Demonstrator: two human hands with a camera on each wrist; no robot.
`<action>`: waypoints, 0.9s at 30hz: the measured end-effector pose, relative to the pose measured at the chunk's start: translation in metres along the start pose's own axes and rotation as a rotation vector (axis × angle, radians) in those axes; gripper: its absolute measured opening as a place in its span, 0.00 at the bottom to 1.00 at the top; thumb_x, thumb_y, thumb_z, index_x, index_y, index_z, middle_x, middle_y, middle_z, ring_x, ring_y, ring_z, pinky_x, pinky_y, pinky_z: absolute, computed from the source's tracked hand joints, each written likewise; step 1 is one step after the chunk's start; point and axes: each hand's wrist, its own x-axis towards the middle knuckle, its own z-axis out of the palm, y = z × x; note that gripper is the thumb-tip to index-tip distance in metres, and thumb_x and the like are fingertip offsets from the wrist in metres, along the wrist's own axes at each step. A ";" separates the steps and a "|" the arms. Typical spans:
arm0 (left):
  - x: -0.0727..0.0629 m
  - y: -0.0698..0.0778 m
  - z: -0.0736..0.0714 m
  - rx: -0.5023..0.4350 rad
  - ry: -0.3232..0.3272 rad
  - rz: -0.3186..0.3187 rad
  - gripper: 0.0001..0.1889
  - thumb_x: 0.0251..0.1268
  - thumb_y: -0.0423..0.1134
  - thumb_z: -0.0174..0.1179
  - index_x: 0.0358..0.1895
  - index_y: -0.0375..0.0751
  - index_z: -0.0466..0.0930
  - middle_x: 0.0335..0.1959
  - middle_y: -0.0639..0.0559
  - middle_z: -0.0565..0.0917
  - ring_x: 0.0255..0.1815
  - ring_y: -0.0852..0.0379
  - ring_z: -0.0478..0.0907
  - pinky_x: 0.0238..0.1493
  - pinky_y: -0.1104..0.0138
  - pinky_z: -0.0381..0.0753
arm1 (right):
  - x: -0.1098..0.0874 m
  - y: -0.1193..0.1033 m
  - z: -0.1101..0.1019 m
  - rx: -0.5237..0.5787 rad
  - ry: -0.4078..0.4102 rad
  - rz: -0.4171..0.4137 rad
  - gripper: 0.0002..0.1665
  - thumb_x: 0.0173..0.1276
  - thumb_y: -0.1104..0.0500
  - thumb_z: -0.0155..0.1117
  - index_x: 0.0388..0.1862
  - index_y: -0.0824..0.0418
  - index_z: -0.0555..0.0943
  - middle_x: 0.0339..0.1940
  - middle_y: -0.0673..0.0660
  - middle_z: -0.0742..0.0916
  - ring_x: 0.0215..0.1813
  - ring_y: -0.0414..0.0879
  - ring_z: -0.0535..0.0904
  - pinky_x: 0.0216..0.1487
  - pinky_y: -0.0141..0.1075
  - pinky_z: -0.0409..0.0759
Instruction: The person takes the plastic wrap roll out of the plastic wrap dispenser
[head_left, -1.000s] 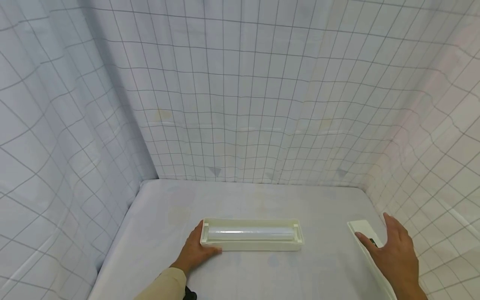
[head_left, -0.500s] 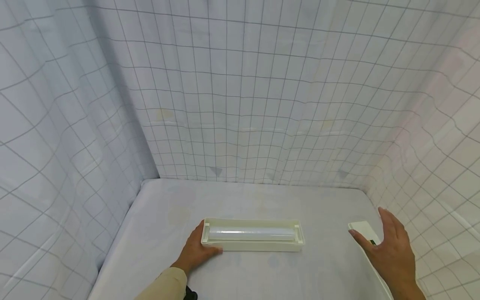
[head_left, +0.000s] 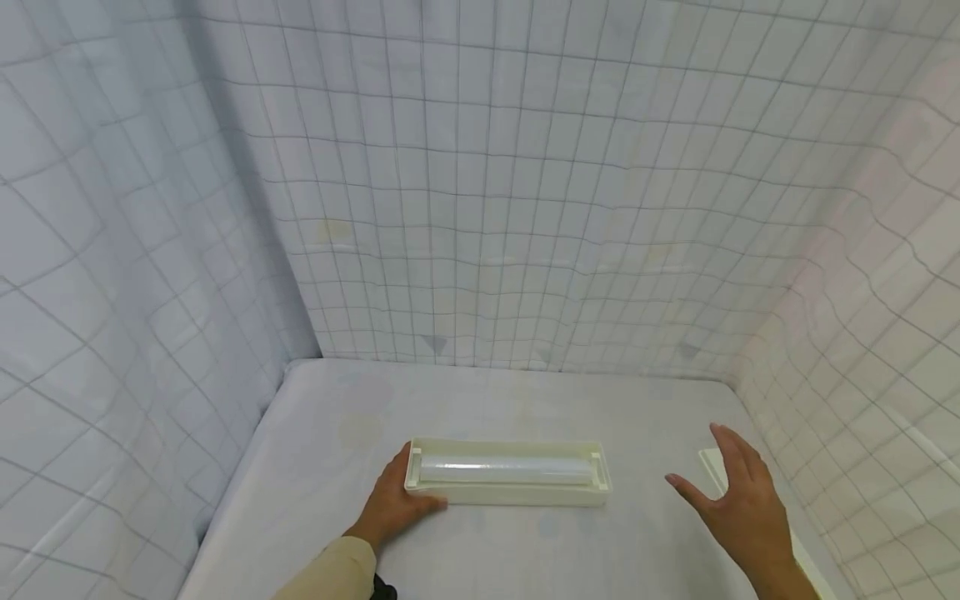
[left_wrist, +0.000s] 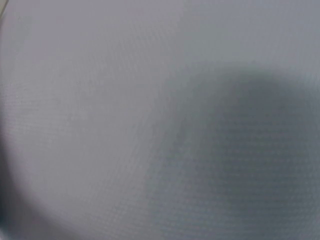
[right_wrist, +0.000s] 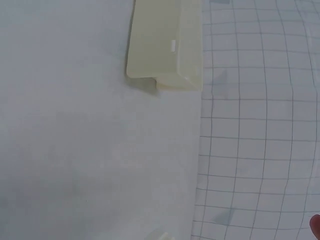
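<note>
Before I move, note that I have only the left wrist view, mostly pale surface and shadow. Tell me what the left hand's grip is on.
Observer: The head view shows the left hand gripping the left end of a long cream box.

Operator: Report what lies inside it.

Observer: A whitish, shiny roll lies lengthwise in it.

Operator: Now give me the right hand.

Observer: The right hand is off to the right of the box, thumb and fingers apart, with nothing visible in its grip.
</note>
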 end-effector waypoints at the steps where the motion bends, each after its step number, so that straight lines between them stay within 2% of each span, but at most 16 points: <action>1: 0.000 0.000 0.000 0.000 0.000 0.000 0.63 0.35 0.56 0.84 0.80 0.49 0.57 0.68 0.46 0.77 0.70 0.43 0.71 0.74 0.42 0.67 | -0.001 -0.001 0.003 0.002 -0.004 -0.004 0.63 0.38 0.50 0.90 0.74 0.62 0.70 0.66 0.71 0.77 0.60 0.72 0.77 0.28 0.60 0.83; 4: -0.001 -0.001 0.001 0.002 0.001 0.009 0.63 0.35 0.56 0.84 0.80 0.49 0.58 0.67 0.47 0.77 0.70 0.43 0.71 0.74 0.43 0.67 | -0.003 -0.004 0.008 0.003 -0.009 -0.018 0.62 0.38 0.50 0.89 0.74 0.62 0.70 0.66 0.70 0.77 0.59 0.70 0.77 0.30 0.60 0.83; 6: -0.001 -0.002 0.001 -0.004 0.004 0.017 0.63 0.35 0.56 0.84 0.80 0.49 0.58 0.67 0.47 0.77 0.69 0.43 0.71 0.74 0.43 0.67 | -0.003 -0.006 0.011 0.000 -0.001 -0.037 0.61 0.43 0.43 0.87 0.74 0.61 0.70 0.66 0.69 0.78 0.59 0.68 0.77 0.34 0.60 0.84; 8: 0.000 -0.003 0.002 -0.006 0.004 0.023 0.63 0.35 0.56 0.84 0.80 0.50 0.58 0.67 0.48 0.78 0.70 0.43 0.71 0.74 0.43 0.67 | -0.002 -0.008 0.014 -0.011 0.018 -0.066 0.59 0.52 0.31 0.78 0.74 0.62 0.71 0.65 0.68 0.78 0.60 0.66 0.78 0.36 0.58 0.83; 11: -0.001 -0.003 0.002 0.000 0.005 0.024 0.63 0.35 0.57 0.84 0.80 0.49 0.58 0.67 0.48 0.77 0.70 0.43 0.71 0.74 0.42 0.67 | -0.001 -0.012 0.019 -0.024 0.059 -0.126 0.58 0.61 0.19 0.55 0.72 0.64 0.73 0.63 0.68 0.80 0.59 0.64 0.79 0.35 0.55 0.83; 12: -0.001 -0.003 0.002 0.002 0.004 0.024 0.63 0.35 0.57 0.84 0.80 0.49 0.58 0.68 0.48 0.77 0.70 0.43 0.71 0.74 0.42 0.66 | -0.001 -0.013 0.020 -0.029 0.068 -0.143 0.59 0.62 0.18 0.49 0.71 0.64 0.73 0.63 0.67 0.81 0.59 0.63 0.79 0.35 0.54 0.83; 13: -0.001 -0.003 0.002 0.004 0.004 0.023 0.63 0.35 0.57 0.84 0.80 0.49 0.58 0.68 0.48 0.77 0.70 0.43 0.71 0.74 0.42 0.66 | -0.001 -0.015 0.022 -0.035 0.076 -0.161 0.59 0.63 0.18 0.47 0.71 0.64 0.73 0.62 0.67 0.81 0.59 0.63 0.79 0.35 0.54 0.83; 16: -0.001 -0.002 0.001 0.003 -0.001 0.016 0.63 0.35 0.57 0.83 0.80 0.48 0.57 0.68 0.47 0.77 0.71 0.42 0.70 0.74 0.42 0.65 | -0.001 -0.018 0.026 -0.043 0.077 -0.186 0.57 0.65 0.19 0.45 0.70 0.65 0.74 0.62 0.66 0.82 0.58 0.62 0.80 0.37 0.52 0.82; 21: -0.002 0.000 0.001 0.007 -0.003 0.014 0.63 0.36 0.56 0.83 0.80 0.48 0.57 0.68 0.47 0.77 0.71 0.42 0.70 0.75 0.41 0.65 | -0.004 -0.020 0.030 -0.043 0.017 -0.153 0.57 0.64 0.18 0.43 0.70 0.62 0.74 0.63 0.65 0.81 0.58 0.62 0.80 0.32 0.47 0.83; 23: -0.001 0.001 0.000 0.011 -0.003 0.015 0.63 0.36 0.56 0.83 0.80 0.48 0.57 0.68 0.47 0.77 0.71 0.42 0.70 0.75 0.41 0.65 | -0.005 -0.021 0.031 -0.038 -0.009 -0.140 0.54 0.60 0.23 0.62 0.70 0.61 0.74 0.63 0.64 0.80 0.59 0.62 0.80 0.29 0.45 0.84; 24: -0.001 0.001 0.000 0.014 -0.002 0.015 0.63 0.36 0.56 0.83 0.80 0.48 0.57 0.68 0.48 0.77 0.71 0.43 0.70 0.75 0.41 0.65 | -0.005 -0.021 0.032 -0.038 -0.019 -0.140 0.53 0.59 0.25 0.66 0.70 0.61 0.74 0.63 0.64 0.80 0.59 0.62 0.80 0.29 0.45 0.84; 26: -0.001 0.001 0.000 0.020 0.001 0.018 0.63 0.36 0.56 0.83 0.80 0.48 0.57 0.68 0.48 0.77 0.71 0.43 0.70 0.74 0.42 0.66 | -0.005 -0.021 0.033 -0.042 -0.033 -0.146 0.53 0.51 0.36 0.81 0.70 0.61 0.74 0.63 0.63 0.80 0.59 0.61 0.79 0.32 0.45 0.85; 27: -0.001 0.001 -0.001 0.022 0.002 0.020 0.63 0.36 0.56 0.83 0.80 0.48 0.57 0.68 0.48 0.77 0.71 0.43 0.70 0.74 0.42 0.66 | -0.005 -0.021 0.034 -0.042 -0.038 -0.151 0.54 0.47 0.42 0.85 0.70 0.61 0.74 0.64 0.63 0.80 0.60 0.61 0.79 0.33 0.46 0.85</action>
